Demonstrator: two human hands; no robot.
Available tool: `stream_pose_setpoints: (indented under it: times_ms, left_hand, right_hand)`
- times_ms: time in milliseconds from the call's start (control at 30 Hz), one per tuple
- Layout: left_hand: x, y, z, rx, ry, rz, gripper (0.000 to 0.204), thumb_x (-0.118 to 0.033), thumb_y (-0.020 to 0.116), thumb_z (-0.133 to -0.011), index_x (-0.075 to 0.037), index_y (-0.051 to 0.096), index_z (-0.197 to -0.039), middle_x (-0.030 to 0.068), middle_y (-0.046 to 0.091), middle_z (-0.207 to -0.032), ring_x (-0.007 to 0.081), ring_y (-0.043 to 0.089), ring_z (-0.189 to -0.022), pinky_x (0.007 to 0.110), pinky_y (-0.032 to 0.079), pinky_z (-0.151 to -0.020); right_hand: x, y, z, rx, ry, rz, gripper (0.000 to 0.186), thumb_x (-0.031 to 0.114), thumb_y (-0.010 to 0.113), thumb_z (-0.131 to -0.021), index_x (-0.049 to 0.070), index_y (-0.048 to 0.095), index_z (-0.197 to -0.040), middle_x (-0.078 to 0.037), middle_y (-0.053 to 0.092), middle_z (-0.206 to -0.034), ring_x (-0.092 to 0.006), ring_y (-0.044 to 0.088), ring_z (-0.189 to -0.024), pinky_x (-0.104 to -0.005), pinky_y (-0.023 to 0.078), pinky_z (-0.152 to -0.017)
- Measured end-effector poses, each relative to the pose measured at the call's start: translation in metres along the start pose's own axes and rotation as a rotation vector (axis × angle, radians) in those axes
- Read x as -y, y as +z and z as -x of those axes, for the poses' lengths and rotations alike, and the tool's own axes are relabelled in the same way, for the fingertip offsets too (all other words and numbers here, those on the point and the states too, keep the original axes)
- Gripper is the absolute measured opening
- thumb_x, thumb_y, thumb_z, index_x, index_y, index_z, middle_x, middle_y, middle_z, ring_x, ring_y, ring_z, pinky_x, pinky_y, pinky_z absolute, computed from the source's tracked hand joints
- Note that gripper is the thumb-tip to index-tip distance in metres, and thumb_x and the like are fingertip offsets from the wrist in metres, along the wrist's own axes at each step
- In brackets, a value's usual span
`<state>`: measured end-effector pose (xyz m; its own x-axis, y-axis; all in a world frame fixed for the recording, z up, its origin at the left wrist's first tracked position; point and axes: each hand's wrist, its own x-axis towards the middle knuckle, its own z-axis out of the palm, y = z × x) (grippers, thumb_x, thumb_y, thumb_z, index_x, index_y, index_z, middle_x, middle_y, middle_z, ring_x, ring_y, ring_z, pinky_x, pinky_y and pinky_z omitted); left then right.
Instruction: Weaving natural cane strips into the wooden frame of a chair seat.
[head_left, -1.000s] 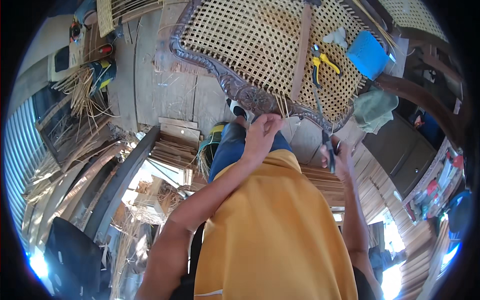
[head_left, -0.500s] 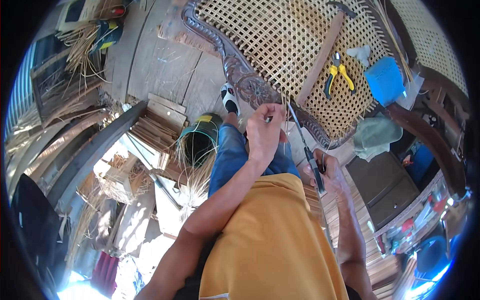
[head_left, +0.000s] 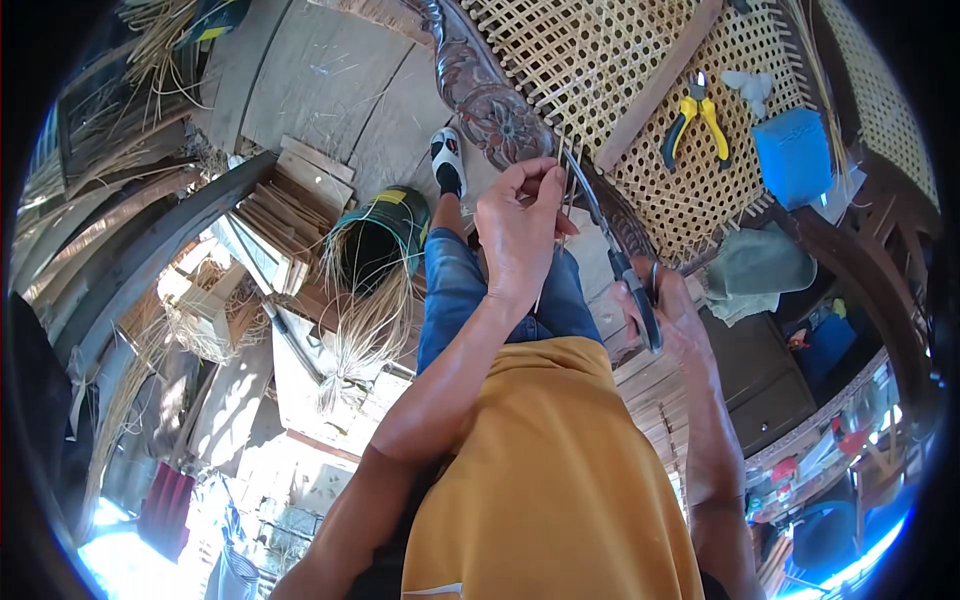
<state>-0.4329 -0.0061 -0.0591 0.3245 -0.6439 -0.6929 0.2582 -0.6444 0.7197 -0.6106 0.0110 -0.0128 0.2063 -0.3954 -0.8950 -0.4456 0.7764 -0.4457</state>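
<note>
— What had been shifted since the earlier picture?
— The left hand [head_left: 520, 225] had been brought nearer the carved wooden frame [head_left: 490, 100], and the woven cane panel [head_left: 610, 70] was seen closer. The right hand [head_left: 665, 315] had been kept low beside the knee.

— How were the hands held?
— The left hand was closed in a pinch on thin cane strands [head_left: 562, 165] at the panel's near edge. The right hand was wrapped around the handles of dark scissors [head_left: 615, 255], whose blades were pointed up toward the strands.

— What was set around them?
— Yellow-handled pliers [head_left: 692, 118] and a blue box [head_left: 792, 155] were laid on the panel toward its far right edge, well apart from the hands. A grey-green cloth [head_left: 755, 270] was draped off the panel's right corner. A green bucket [head_left: 385, 235] of cane was stood left of the jeans-clad leg [head_left: 455, 295], which was partly hidden by the left forearm.
</note>
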Motion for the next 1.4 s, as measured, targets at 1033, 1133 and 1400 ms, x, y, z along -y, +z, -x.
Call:
stream_pose_setpoints:
  times_ms: [1033, 1133, 1400]
  left_hand:
    - [0.010, -0.007, -0.006, 0.078, 0.025, 0.084, 0.023, -0.011, 0.064, -0.090, 0.002, 0.067, -0.108, 0.0028, 0.063, -0.071, 0.0064, 0.054, -0.049, 0.019, 0.041, -0.045]
    - [0.011, -0.007, -0.009, 0.077, 0.028, 0.089, 0.022, -0.011, 0.064, -0.090, 0.002, 0.067, -0.107, 0.0022, 0.062, -0.070, 0.0062, 0.054, -0.048, 0.019, 0.040, -0.045]
    - [0.011, -0.008, -0.006, 0.078, 0.033, 0.052, 0.022, -0.011, 0.064, -0.089, 0.002, 0.067, -0.107, 0.0022, 0.062, -0.067, 0.0065, 0.054, -0.048, 0.019, 0.039, -0.045]
  right_hand:
    - [0.007, -0.019, -0.016, -0.047, -0.194, 0.497, 0.038, 0.041, 0.066, -0.086, 0.005, 0.053, -0.083, 0.003, 0.043, -0.058, -0.0064, 0.043, -0.047, -0.0254, 0.038, -0.042]
    - [0.008, -0.019, -0.018, -0.065, -0.209, 0.550, 0.040, 0.041, 0.067, -0.086, 0.004, 0.053, -0.083, 0.002, 0.042, -0.058, -0.0064, 0.040, -0.049, -0.0272, 0.036, -0.044]
    - [0.014, -0.018, -0.013, -0.097, -0.231, 0.617, 0.046, 0.047, 0.067, -0.084, 0.002, 0.057, -0.089, -0.012, 0.047, -0.062, -0.0229, 0.044, -0.059, -0.0380, 0.038, -0.057]
